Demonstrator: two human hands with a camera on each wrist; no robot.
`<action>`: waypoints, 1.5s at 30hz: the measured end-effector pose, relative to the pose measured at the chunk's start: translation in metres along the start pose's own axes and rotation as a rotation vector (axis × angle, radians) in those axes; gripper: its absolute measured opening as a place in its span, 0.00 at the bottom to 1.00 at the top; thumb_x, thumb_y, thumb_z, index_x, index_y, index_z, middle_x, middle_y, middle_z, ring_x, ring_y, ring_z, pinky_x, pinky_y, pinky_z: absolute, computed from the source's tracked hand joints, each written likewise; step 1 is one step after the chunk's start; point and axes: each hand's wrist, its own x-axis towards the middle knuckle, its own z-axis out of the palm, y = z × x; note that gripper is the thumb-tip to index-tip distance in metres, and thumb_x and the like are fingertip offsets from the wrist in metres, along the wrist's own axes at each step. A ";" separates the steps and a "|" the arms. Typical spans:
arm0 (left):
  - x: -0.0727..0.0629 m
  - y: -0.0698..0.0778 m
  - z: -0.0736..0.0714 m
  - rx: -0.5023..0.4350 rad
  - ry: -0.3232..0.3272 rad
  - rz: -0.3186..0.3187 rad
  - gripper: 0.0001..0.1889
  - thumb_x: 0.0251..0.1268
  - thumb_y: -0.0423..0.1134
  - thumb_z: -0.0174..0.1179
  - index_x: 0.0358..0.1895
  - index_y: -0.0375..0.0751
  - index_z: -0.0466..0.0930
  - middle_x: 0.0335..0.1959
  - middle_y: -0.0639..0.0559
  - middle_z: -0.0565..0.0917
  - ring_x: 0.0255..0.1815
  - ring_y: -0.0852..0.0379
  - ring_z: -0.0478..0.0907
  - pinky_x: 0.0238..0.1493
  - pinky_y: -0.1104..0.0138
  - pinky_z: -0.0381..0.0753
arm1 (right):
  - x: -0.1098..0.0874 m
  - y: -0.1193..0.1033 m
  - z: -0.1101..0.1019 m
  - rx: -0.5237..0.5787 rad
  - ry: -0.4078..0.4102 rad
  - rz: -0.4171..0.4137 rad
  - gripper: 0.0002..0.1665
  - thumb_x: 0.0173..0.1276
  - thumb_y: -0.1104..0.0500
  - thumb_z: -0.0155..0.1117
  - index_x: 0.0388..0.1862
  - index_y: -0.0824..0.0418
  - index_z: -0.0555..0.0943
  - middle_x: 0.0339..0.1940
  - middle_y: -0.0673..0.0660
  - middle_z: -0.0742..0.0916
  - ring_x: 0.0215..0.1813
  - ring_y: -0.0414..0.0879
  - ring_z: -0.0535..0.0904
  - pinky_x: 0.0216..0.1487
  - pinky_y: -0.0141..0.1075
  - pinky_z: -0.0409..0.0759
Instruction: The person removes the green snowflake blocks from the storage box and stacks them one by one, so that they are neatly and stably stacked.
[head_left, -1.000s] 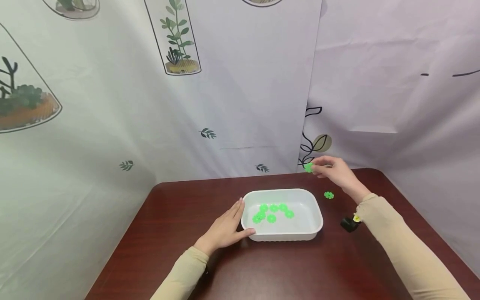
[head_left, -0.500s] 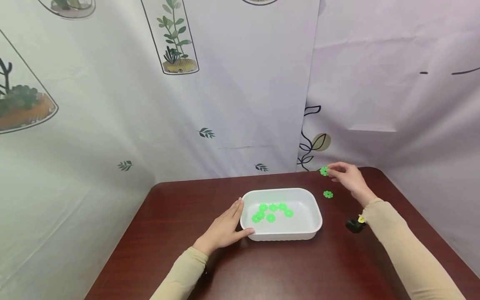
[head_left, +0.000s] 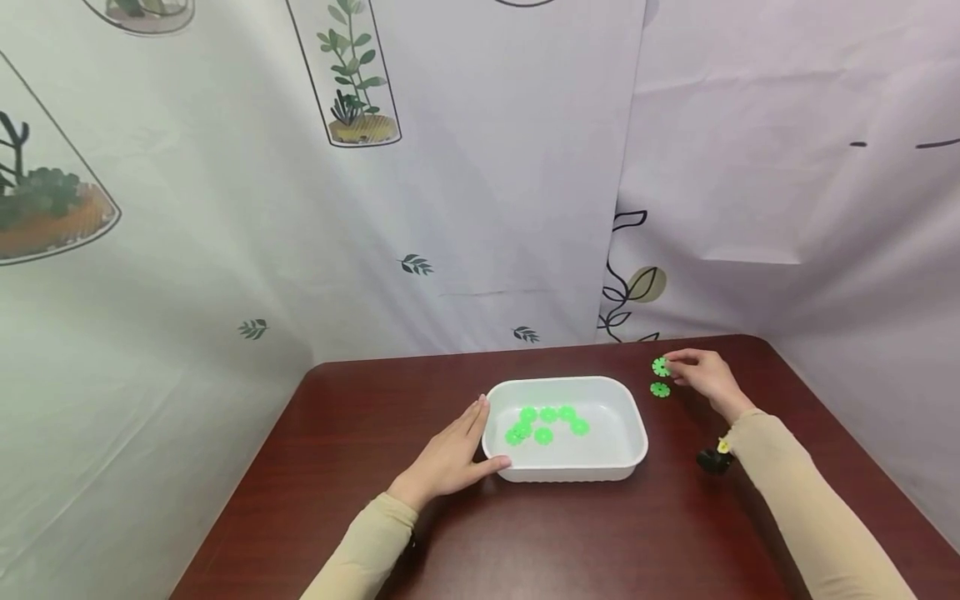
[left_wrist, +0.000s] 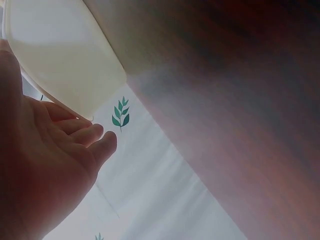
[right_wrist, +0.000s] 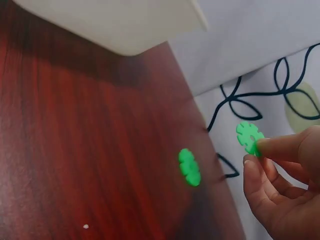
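Observation:
My right hand (head_left: 703, 377) pinches a green notched disc (right_wrist: 248, 137) between thumb and fingertips, over the table to the right of the white tub. Just below it in the head view, a second green disc (head_left: 660, 390) lies flat on the wood. The white tub (head_left: 626, 462) holds several more green discs (head_left: 543, 436), mostly toward its left side. My left hand (head_left: 444, 454) rests against the tub's left end, with fingers extended along the rim and thumb at the near corner. In the left wrist view, the fingers (left_wrist: 104, 145) touch the tub's edge.
The dark red wooden table (head_left: 570, 542) reaches back to a pale printed cloth (head_left: 480, 208), which also hangs at both sides. Under my right wrist sits a small black device (head_left: 714, 461). A tiny white speck (right_wrist: 86, 226) lies on the tabletop.
My right hand has moved right and down in the head view, carrying the pinched disc from near the table's back edge to beside the lying disc. The left hand and tub stay put.

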 end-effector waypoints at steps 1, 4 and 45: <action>0.000 0.000 0.000 -0.003 -0.002 0.000 0.55 0.67 0.74 0.48 0.80 0.32 0.46 0.82 0.40 0.50 0.81 0.50 0.50 0.74 0.56 0.61 | 0.000 0.002 0.001 0.001 -0.003 0.003 0.23 0.77 0.60 0.59 0.61 0.78 0.76 0.53 0.73 0.83 0.48 0.60 0.85 0.49 0.46 0.85; 0.000 0.001 0.000 -0.006 -0.002 -0.001 0.55 0.68 0.74 0.48 0.80 0.32 0.46 0.81 0.40 0.50 0.81 0.50 0.51 0.74 0.56 0.61 | 0.000 0.007 0.003 0.018 -0.017 0.010 0.23 0.76 0.62 0.59 0.60 0.80 0.76 0.52 0.74 0.84 0.44 0.54 0.85 0.46 0.42 0.85; 0.000 0.000 -0.001 -0.027 -0.003 -0.007 0.55 0.68 0.74 0.47 0.81 0.33 0.45 0.81 0.40 0.51 0.81 0.50 0.51 0.74 0.56 0.61 | 0.005 0.032 0.014 -0.113 -0.085 0.038 0.19 0.74 0.63 0.60 0.54 0.78 0.81 0.42 0.65 0.86 0.38 0.50 0.78 0.34 0.35 0.78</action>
